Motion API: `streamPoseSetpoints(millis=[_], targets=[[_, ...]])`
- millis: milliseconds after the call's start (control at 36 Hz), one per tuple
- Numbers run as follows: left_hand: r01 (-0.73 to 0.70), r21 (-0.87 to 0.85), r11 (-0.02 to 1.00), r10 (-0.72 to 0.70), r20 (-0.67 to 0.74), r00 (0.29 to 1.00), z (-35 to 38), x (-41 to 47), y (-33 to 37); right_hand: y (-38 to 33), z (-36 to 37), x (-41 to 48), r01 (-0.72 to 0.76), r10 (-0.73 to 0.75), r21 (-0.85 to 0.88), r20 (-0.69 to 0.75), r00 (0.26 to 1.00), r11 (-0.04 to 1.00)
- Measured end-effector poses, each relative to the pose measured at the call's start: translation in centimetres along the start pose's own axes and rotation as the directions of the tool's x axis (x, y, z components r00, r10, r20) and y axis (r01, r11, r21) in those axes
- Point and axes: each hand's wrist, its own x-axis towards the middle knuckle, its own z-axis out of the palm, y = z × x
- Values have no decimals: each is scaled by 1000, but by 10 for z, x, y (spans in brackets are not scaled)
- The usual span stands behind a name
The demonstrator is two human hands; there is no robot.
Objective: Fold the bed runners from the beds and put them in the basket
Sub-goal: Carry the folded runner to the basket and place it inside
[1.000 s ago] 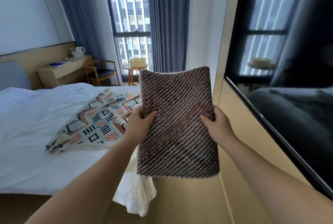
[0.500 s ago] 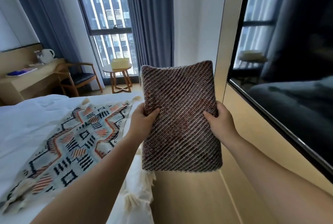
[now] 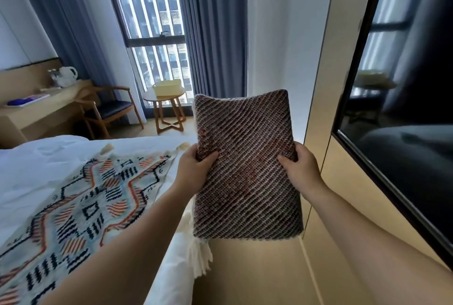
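Note:
A folded brown woven bed runner [image 3: 246, 170] with diagonal stripes is held upright in front of me, above the aisle beside the bed. My left hand [image 3: 196, 170] grips its left edge and my right hand [image 3: 300, 170] grips its right edge. A second runner [image 3: 81, 206], pale blue with orange and black zigzags and white tassels, lies spread flat on the white bed [image 3: 36, 162] to my left. A pale yellow basket [image 3: 168, 88] stands on a small round wooden table [image 3: 169, 113] by the window.
A wooden chair [image 3: 112, 108] and a desk [image 3: 41, 108] with a white kettle [image 3: 66, 76] stand at the left wall. A dark wall-mounted screen [image 3: 402, 121] lines the right side. Wooden floor runs between bed and wall toward the curtains [image 3: 215, 35].
I have walked forward along the bed toward the window with the folded brown runner held in both hands; the basket and table appear closer, and the patterned runner has slid to my lower left.

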Motion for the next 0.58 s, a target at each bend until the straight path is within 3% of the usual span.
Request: streamPoseSetpoints(millis=[389,584], targets=[[99,21,995,-94,-163,982,98,161,-22,57,-9,210,-14,14,-2,118,993,1000],[103,3,995,-101,-167,981,114,243,-45,78,16,293,3,-3,2,164,986,1000]])
